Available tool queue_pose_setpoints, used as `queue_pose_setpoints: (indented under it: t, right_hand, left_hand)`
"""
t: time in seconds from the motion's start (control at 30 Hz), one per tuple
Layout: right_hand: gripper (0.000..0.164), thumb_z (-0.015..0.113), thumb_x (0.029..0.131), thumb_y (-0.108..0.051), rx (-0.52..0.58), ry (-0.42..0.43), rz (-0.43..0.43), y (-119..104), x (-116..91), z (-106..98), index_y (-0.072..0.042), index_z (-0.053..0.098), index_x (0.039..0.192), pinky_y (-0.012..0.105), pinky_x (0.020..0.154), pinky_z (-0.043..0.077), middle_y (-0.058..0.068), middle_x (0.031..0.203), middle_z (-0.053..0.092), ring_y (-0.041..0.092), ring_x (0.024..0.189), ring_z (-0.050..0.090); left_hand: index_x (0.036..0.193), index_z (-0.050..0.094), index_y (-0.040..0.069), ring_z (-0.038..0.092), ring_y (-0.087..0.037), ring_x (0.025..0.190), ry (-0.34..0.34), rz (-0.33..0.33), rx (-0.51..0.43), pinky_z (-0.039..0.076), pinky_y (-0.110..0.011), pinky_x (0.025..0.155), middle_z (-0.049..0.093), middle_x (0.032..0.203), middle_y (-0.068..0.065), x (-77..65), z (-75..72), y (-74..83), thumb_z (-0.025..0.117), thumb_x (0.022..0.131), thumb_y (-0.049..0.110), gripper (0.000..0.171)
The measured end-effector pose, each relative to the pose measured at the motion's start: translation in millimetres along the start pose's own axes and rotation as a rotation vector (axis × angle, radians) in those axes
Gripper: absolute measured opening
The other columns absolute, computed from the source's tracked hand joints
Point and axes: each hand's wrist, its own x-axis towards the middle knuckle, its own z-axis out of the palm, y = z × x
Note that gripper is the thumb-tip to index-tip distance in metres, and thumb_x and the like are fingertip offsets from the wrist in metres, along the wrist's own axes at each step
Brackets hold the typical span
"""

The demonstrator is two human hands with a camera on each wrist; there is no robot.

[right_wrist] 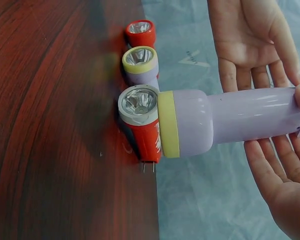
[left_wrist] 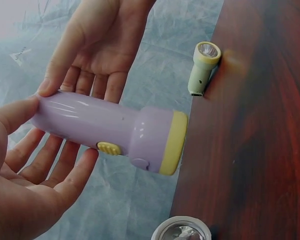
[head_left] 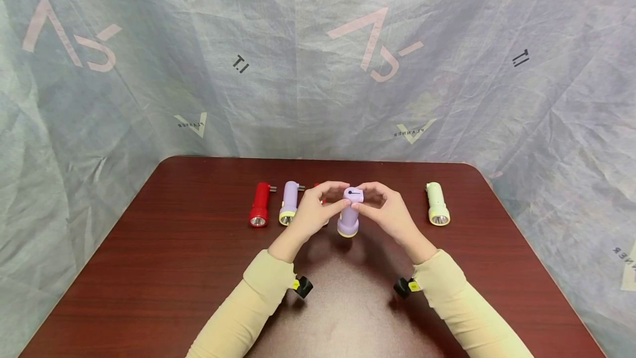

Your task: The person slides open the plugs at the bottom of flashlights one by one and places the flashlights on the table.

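Observation:
A purple flashlight with a yellow rim is held above the table between both hands, its lens end pointing down. My left hand pinches it near the tail end, thumb on the near side and fingers behind. From the other side my right hand grips the same end with thumb and fingers. A yellow ribbed switch shows on the body in the left wrist view. In the head view the tail end faces up, with a small dark mark on it.
To the left lie a red flashlight and another purple flashlight, both with plug prongs out. A red flashlight with a white rim is mostly hidden behind my left hand in the head view. Right stands a pale green flashlight on the brown table.

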Motion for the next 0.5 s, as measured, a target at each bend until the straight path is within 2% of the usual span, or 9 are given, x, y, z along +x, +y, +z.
queue_pose_setpoints:
  t: [0.17, 0.27, 0.37, 0.5]
  right_hand:
    - [0.035, 0.072, 0.081, -0.003, -0.001, -0.007, -0.035, 1.4, -1.1, 0.0, 0.003, 0.059, 0.112, 0.029, 0.081, 0.055, 0.021, 0.105, 0.064, 0.03, 0.096, 0.065]
    - [0.035, 0.072, 0.081, -0.002, -0.011, -0.014, -0.057, 2.0, -1.0, -0.5, 0.003, 0.059, 0.113, 0.028, 0.081, 0.054, 0.021, 0.105, 0.065, 0.029, 0.096, 0.065]
    - [0.035, 0.072, 0.081, -0.002, -0.02, -0.025, -0.069, 2.2, -0.6, -1.1, 0.003, 0.058, 0.113, 0.028, 0.081, 0.054, 0.022, 0.105, 0.065, 0.025, 0.095, 0.065]
    - [0.036, 0.073, 0.081, -0.002, -0.016, -0.04, -0.062, 2.8, 0.4, -1.9, 0.002, 0.058, 0.114, 0.028, 0.081, 0.054, 0.021, 0.105, 0.064, 0.021, 0.094, 0.064]
  left_hand:
    - [0.116, 0.065, 0.014, 0.063, -0.018, 0.097, 0.007, 0.013, 0.005, 0.051, -0.038, 0.083, 0.068, 0.11, -0.004, -1.3, 0.0, 0.6, 0.071, 0.085, 0.017, 0.032]
    - [0.115, 0.065, 0.016, 0.063, -0.019, 0.095, 0.005, 0.042, -0.006, 0.052, -0.041, 0.082, 0.068, 0.108, -0.003, -3.0, -0.1, 2.3, 0.072, 0.084, 0.019, 0.031]
    - [0.115, 0.065, 0.014, 0.064, -0.021, 0.095, 0.005, 0.075, -0.019, 0.052, -0.042, 0.084, 0.068, 0.107, -0.004, -4.2, 0.0, 2.8, 0.072, 0.084, 0.018, 0.032]
    - [0.116, 0.064, 0.008, 0.063, -0.022, 0.101, 0.008, 0.097, -0.038, 0.053, -0.032, 0.085, 0.068, 0.108, -0.009, -4.3, 0.9, 1.0, 0.071, 0.084, 0.013, 0.033]
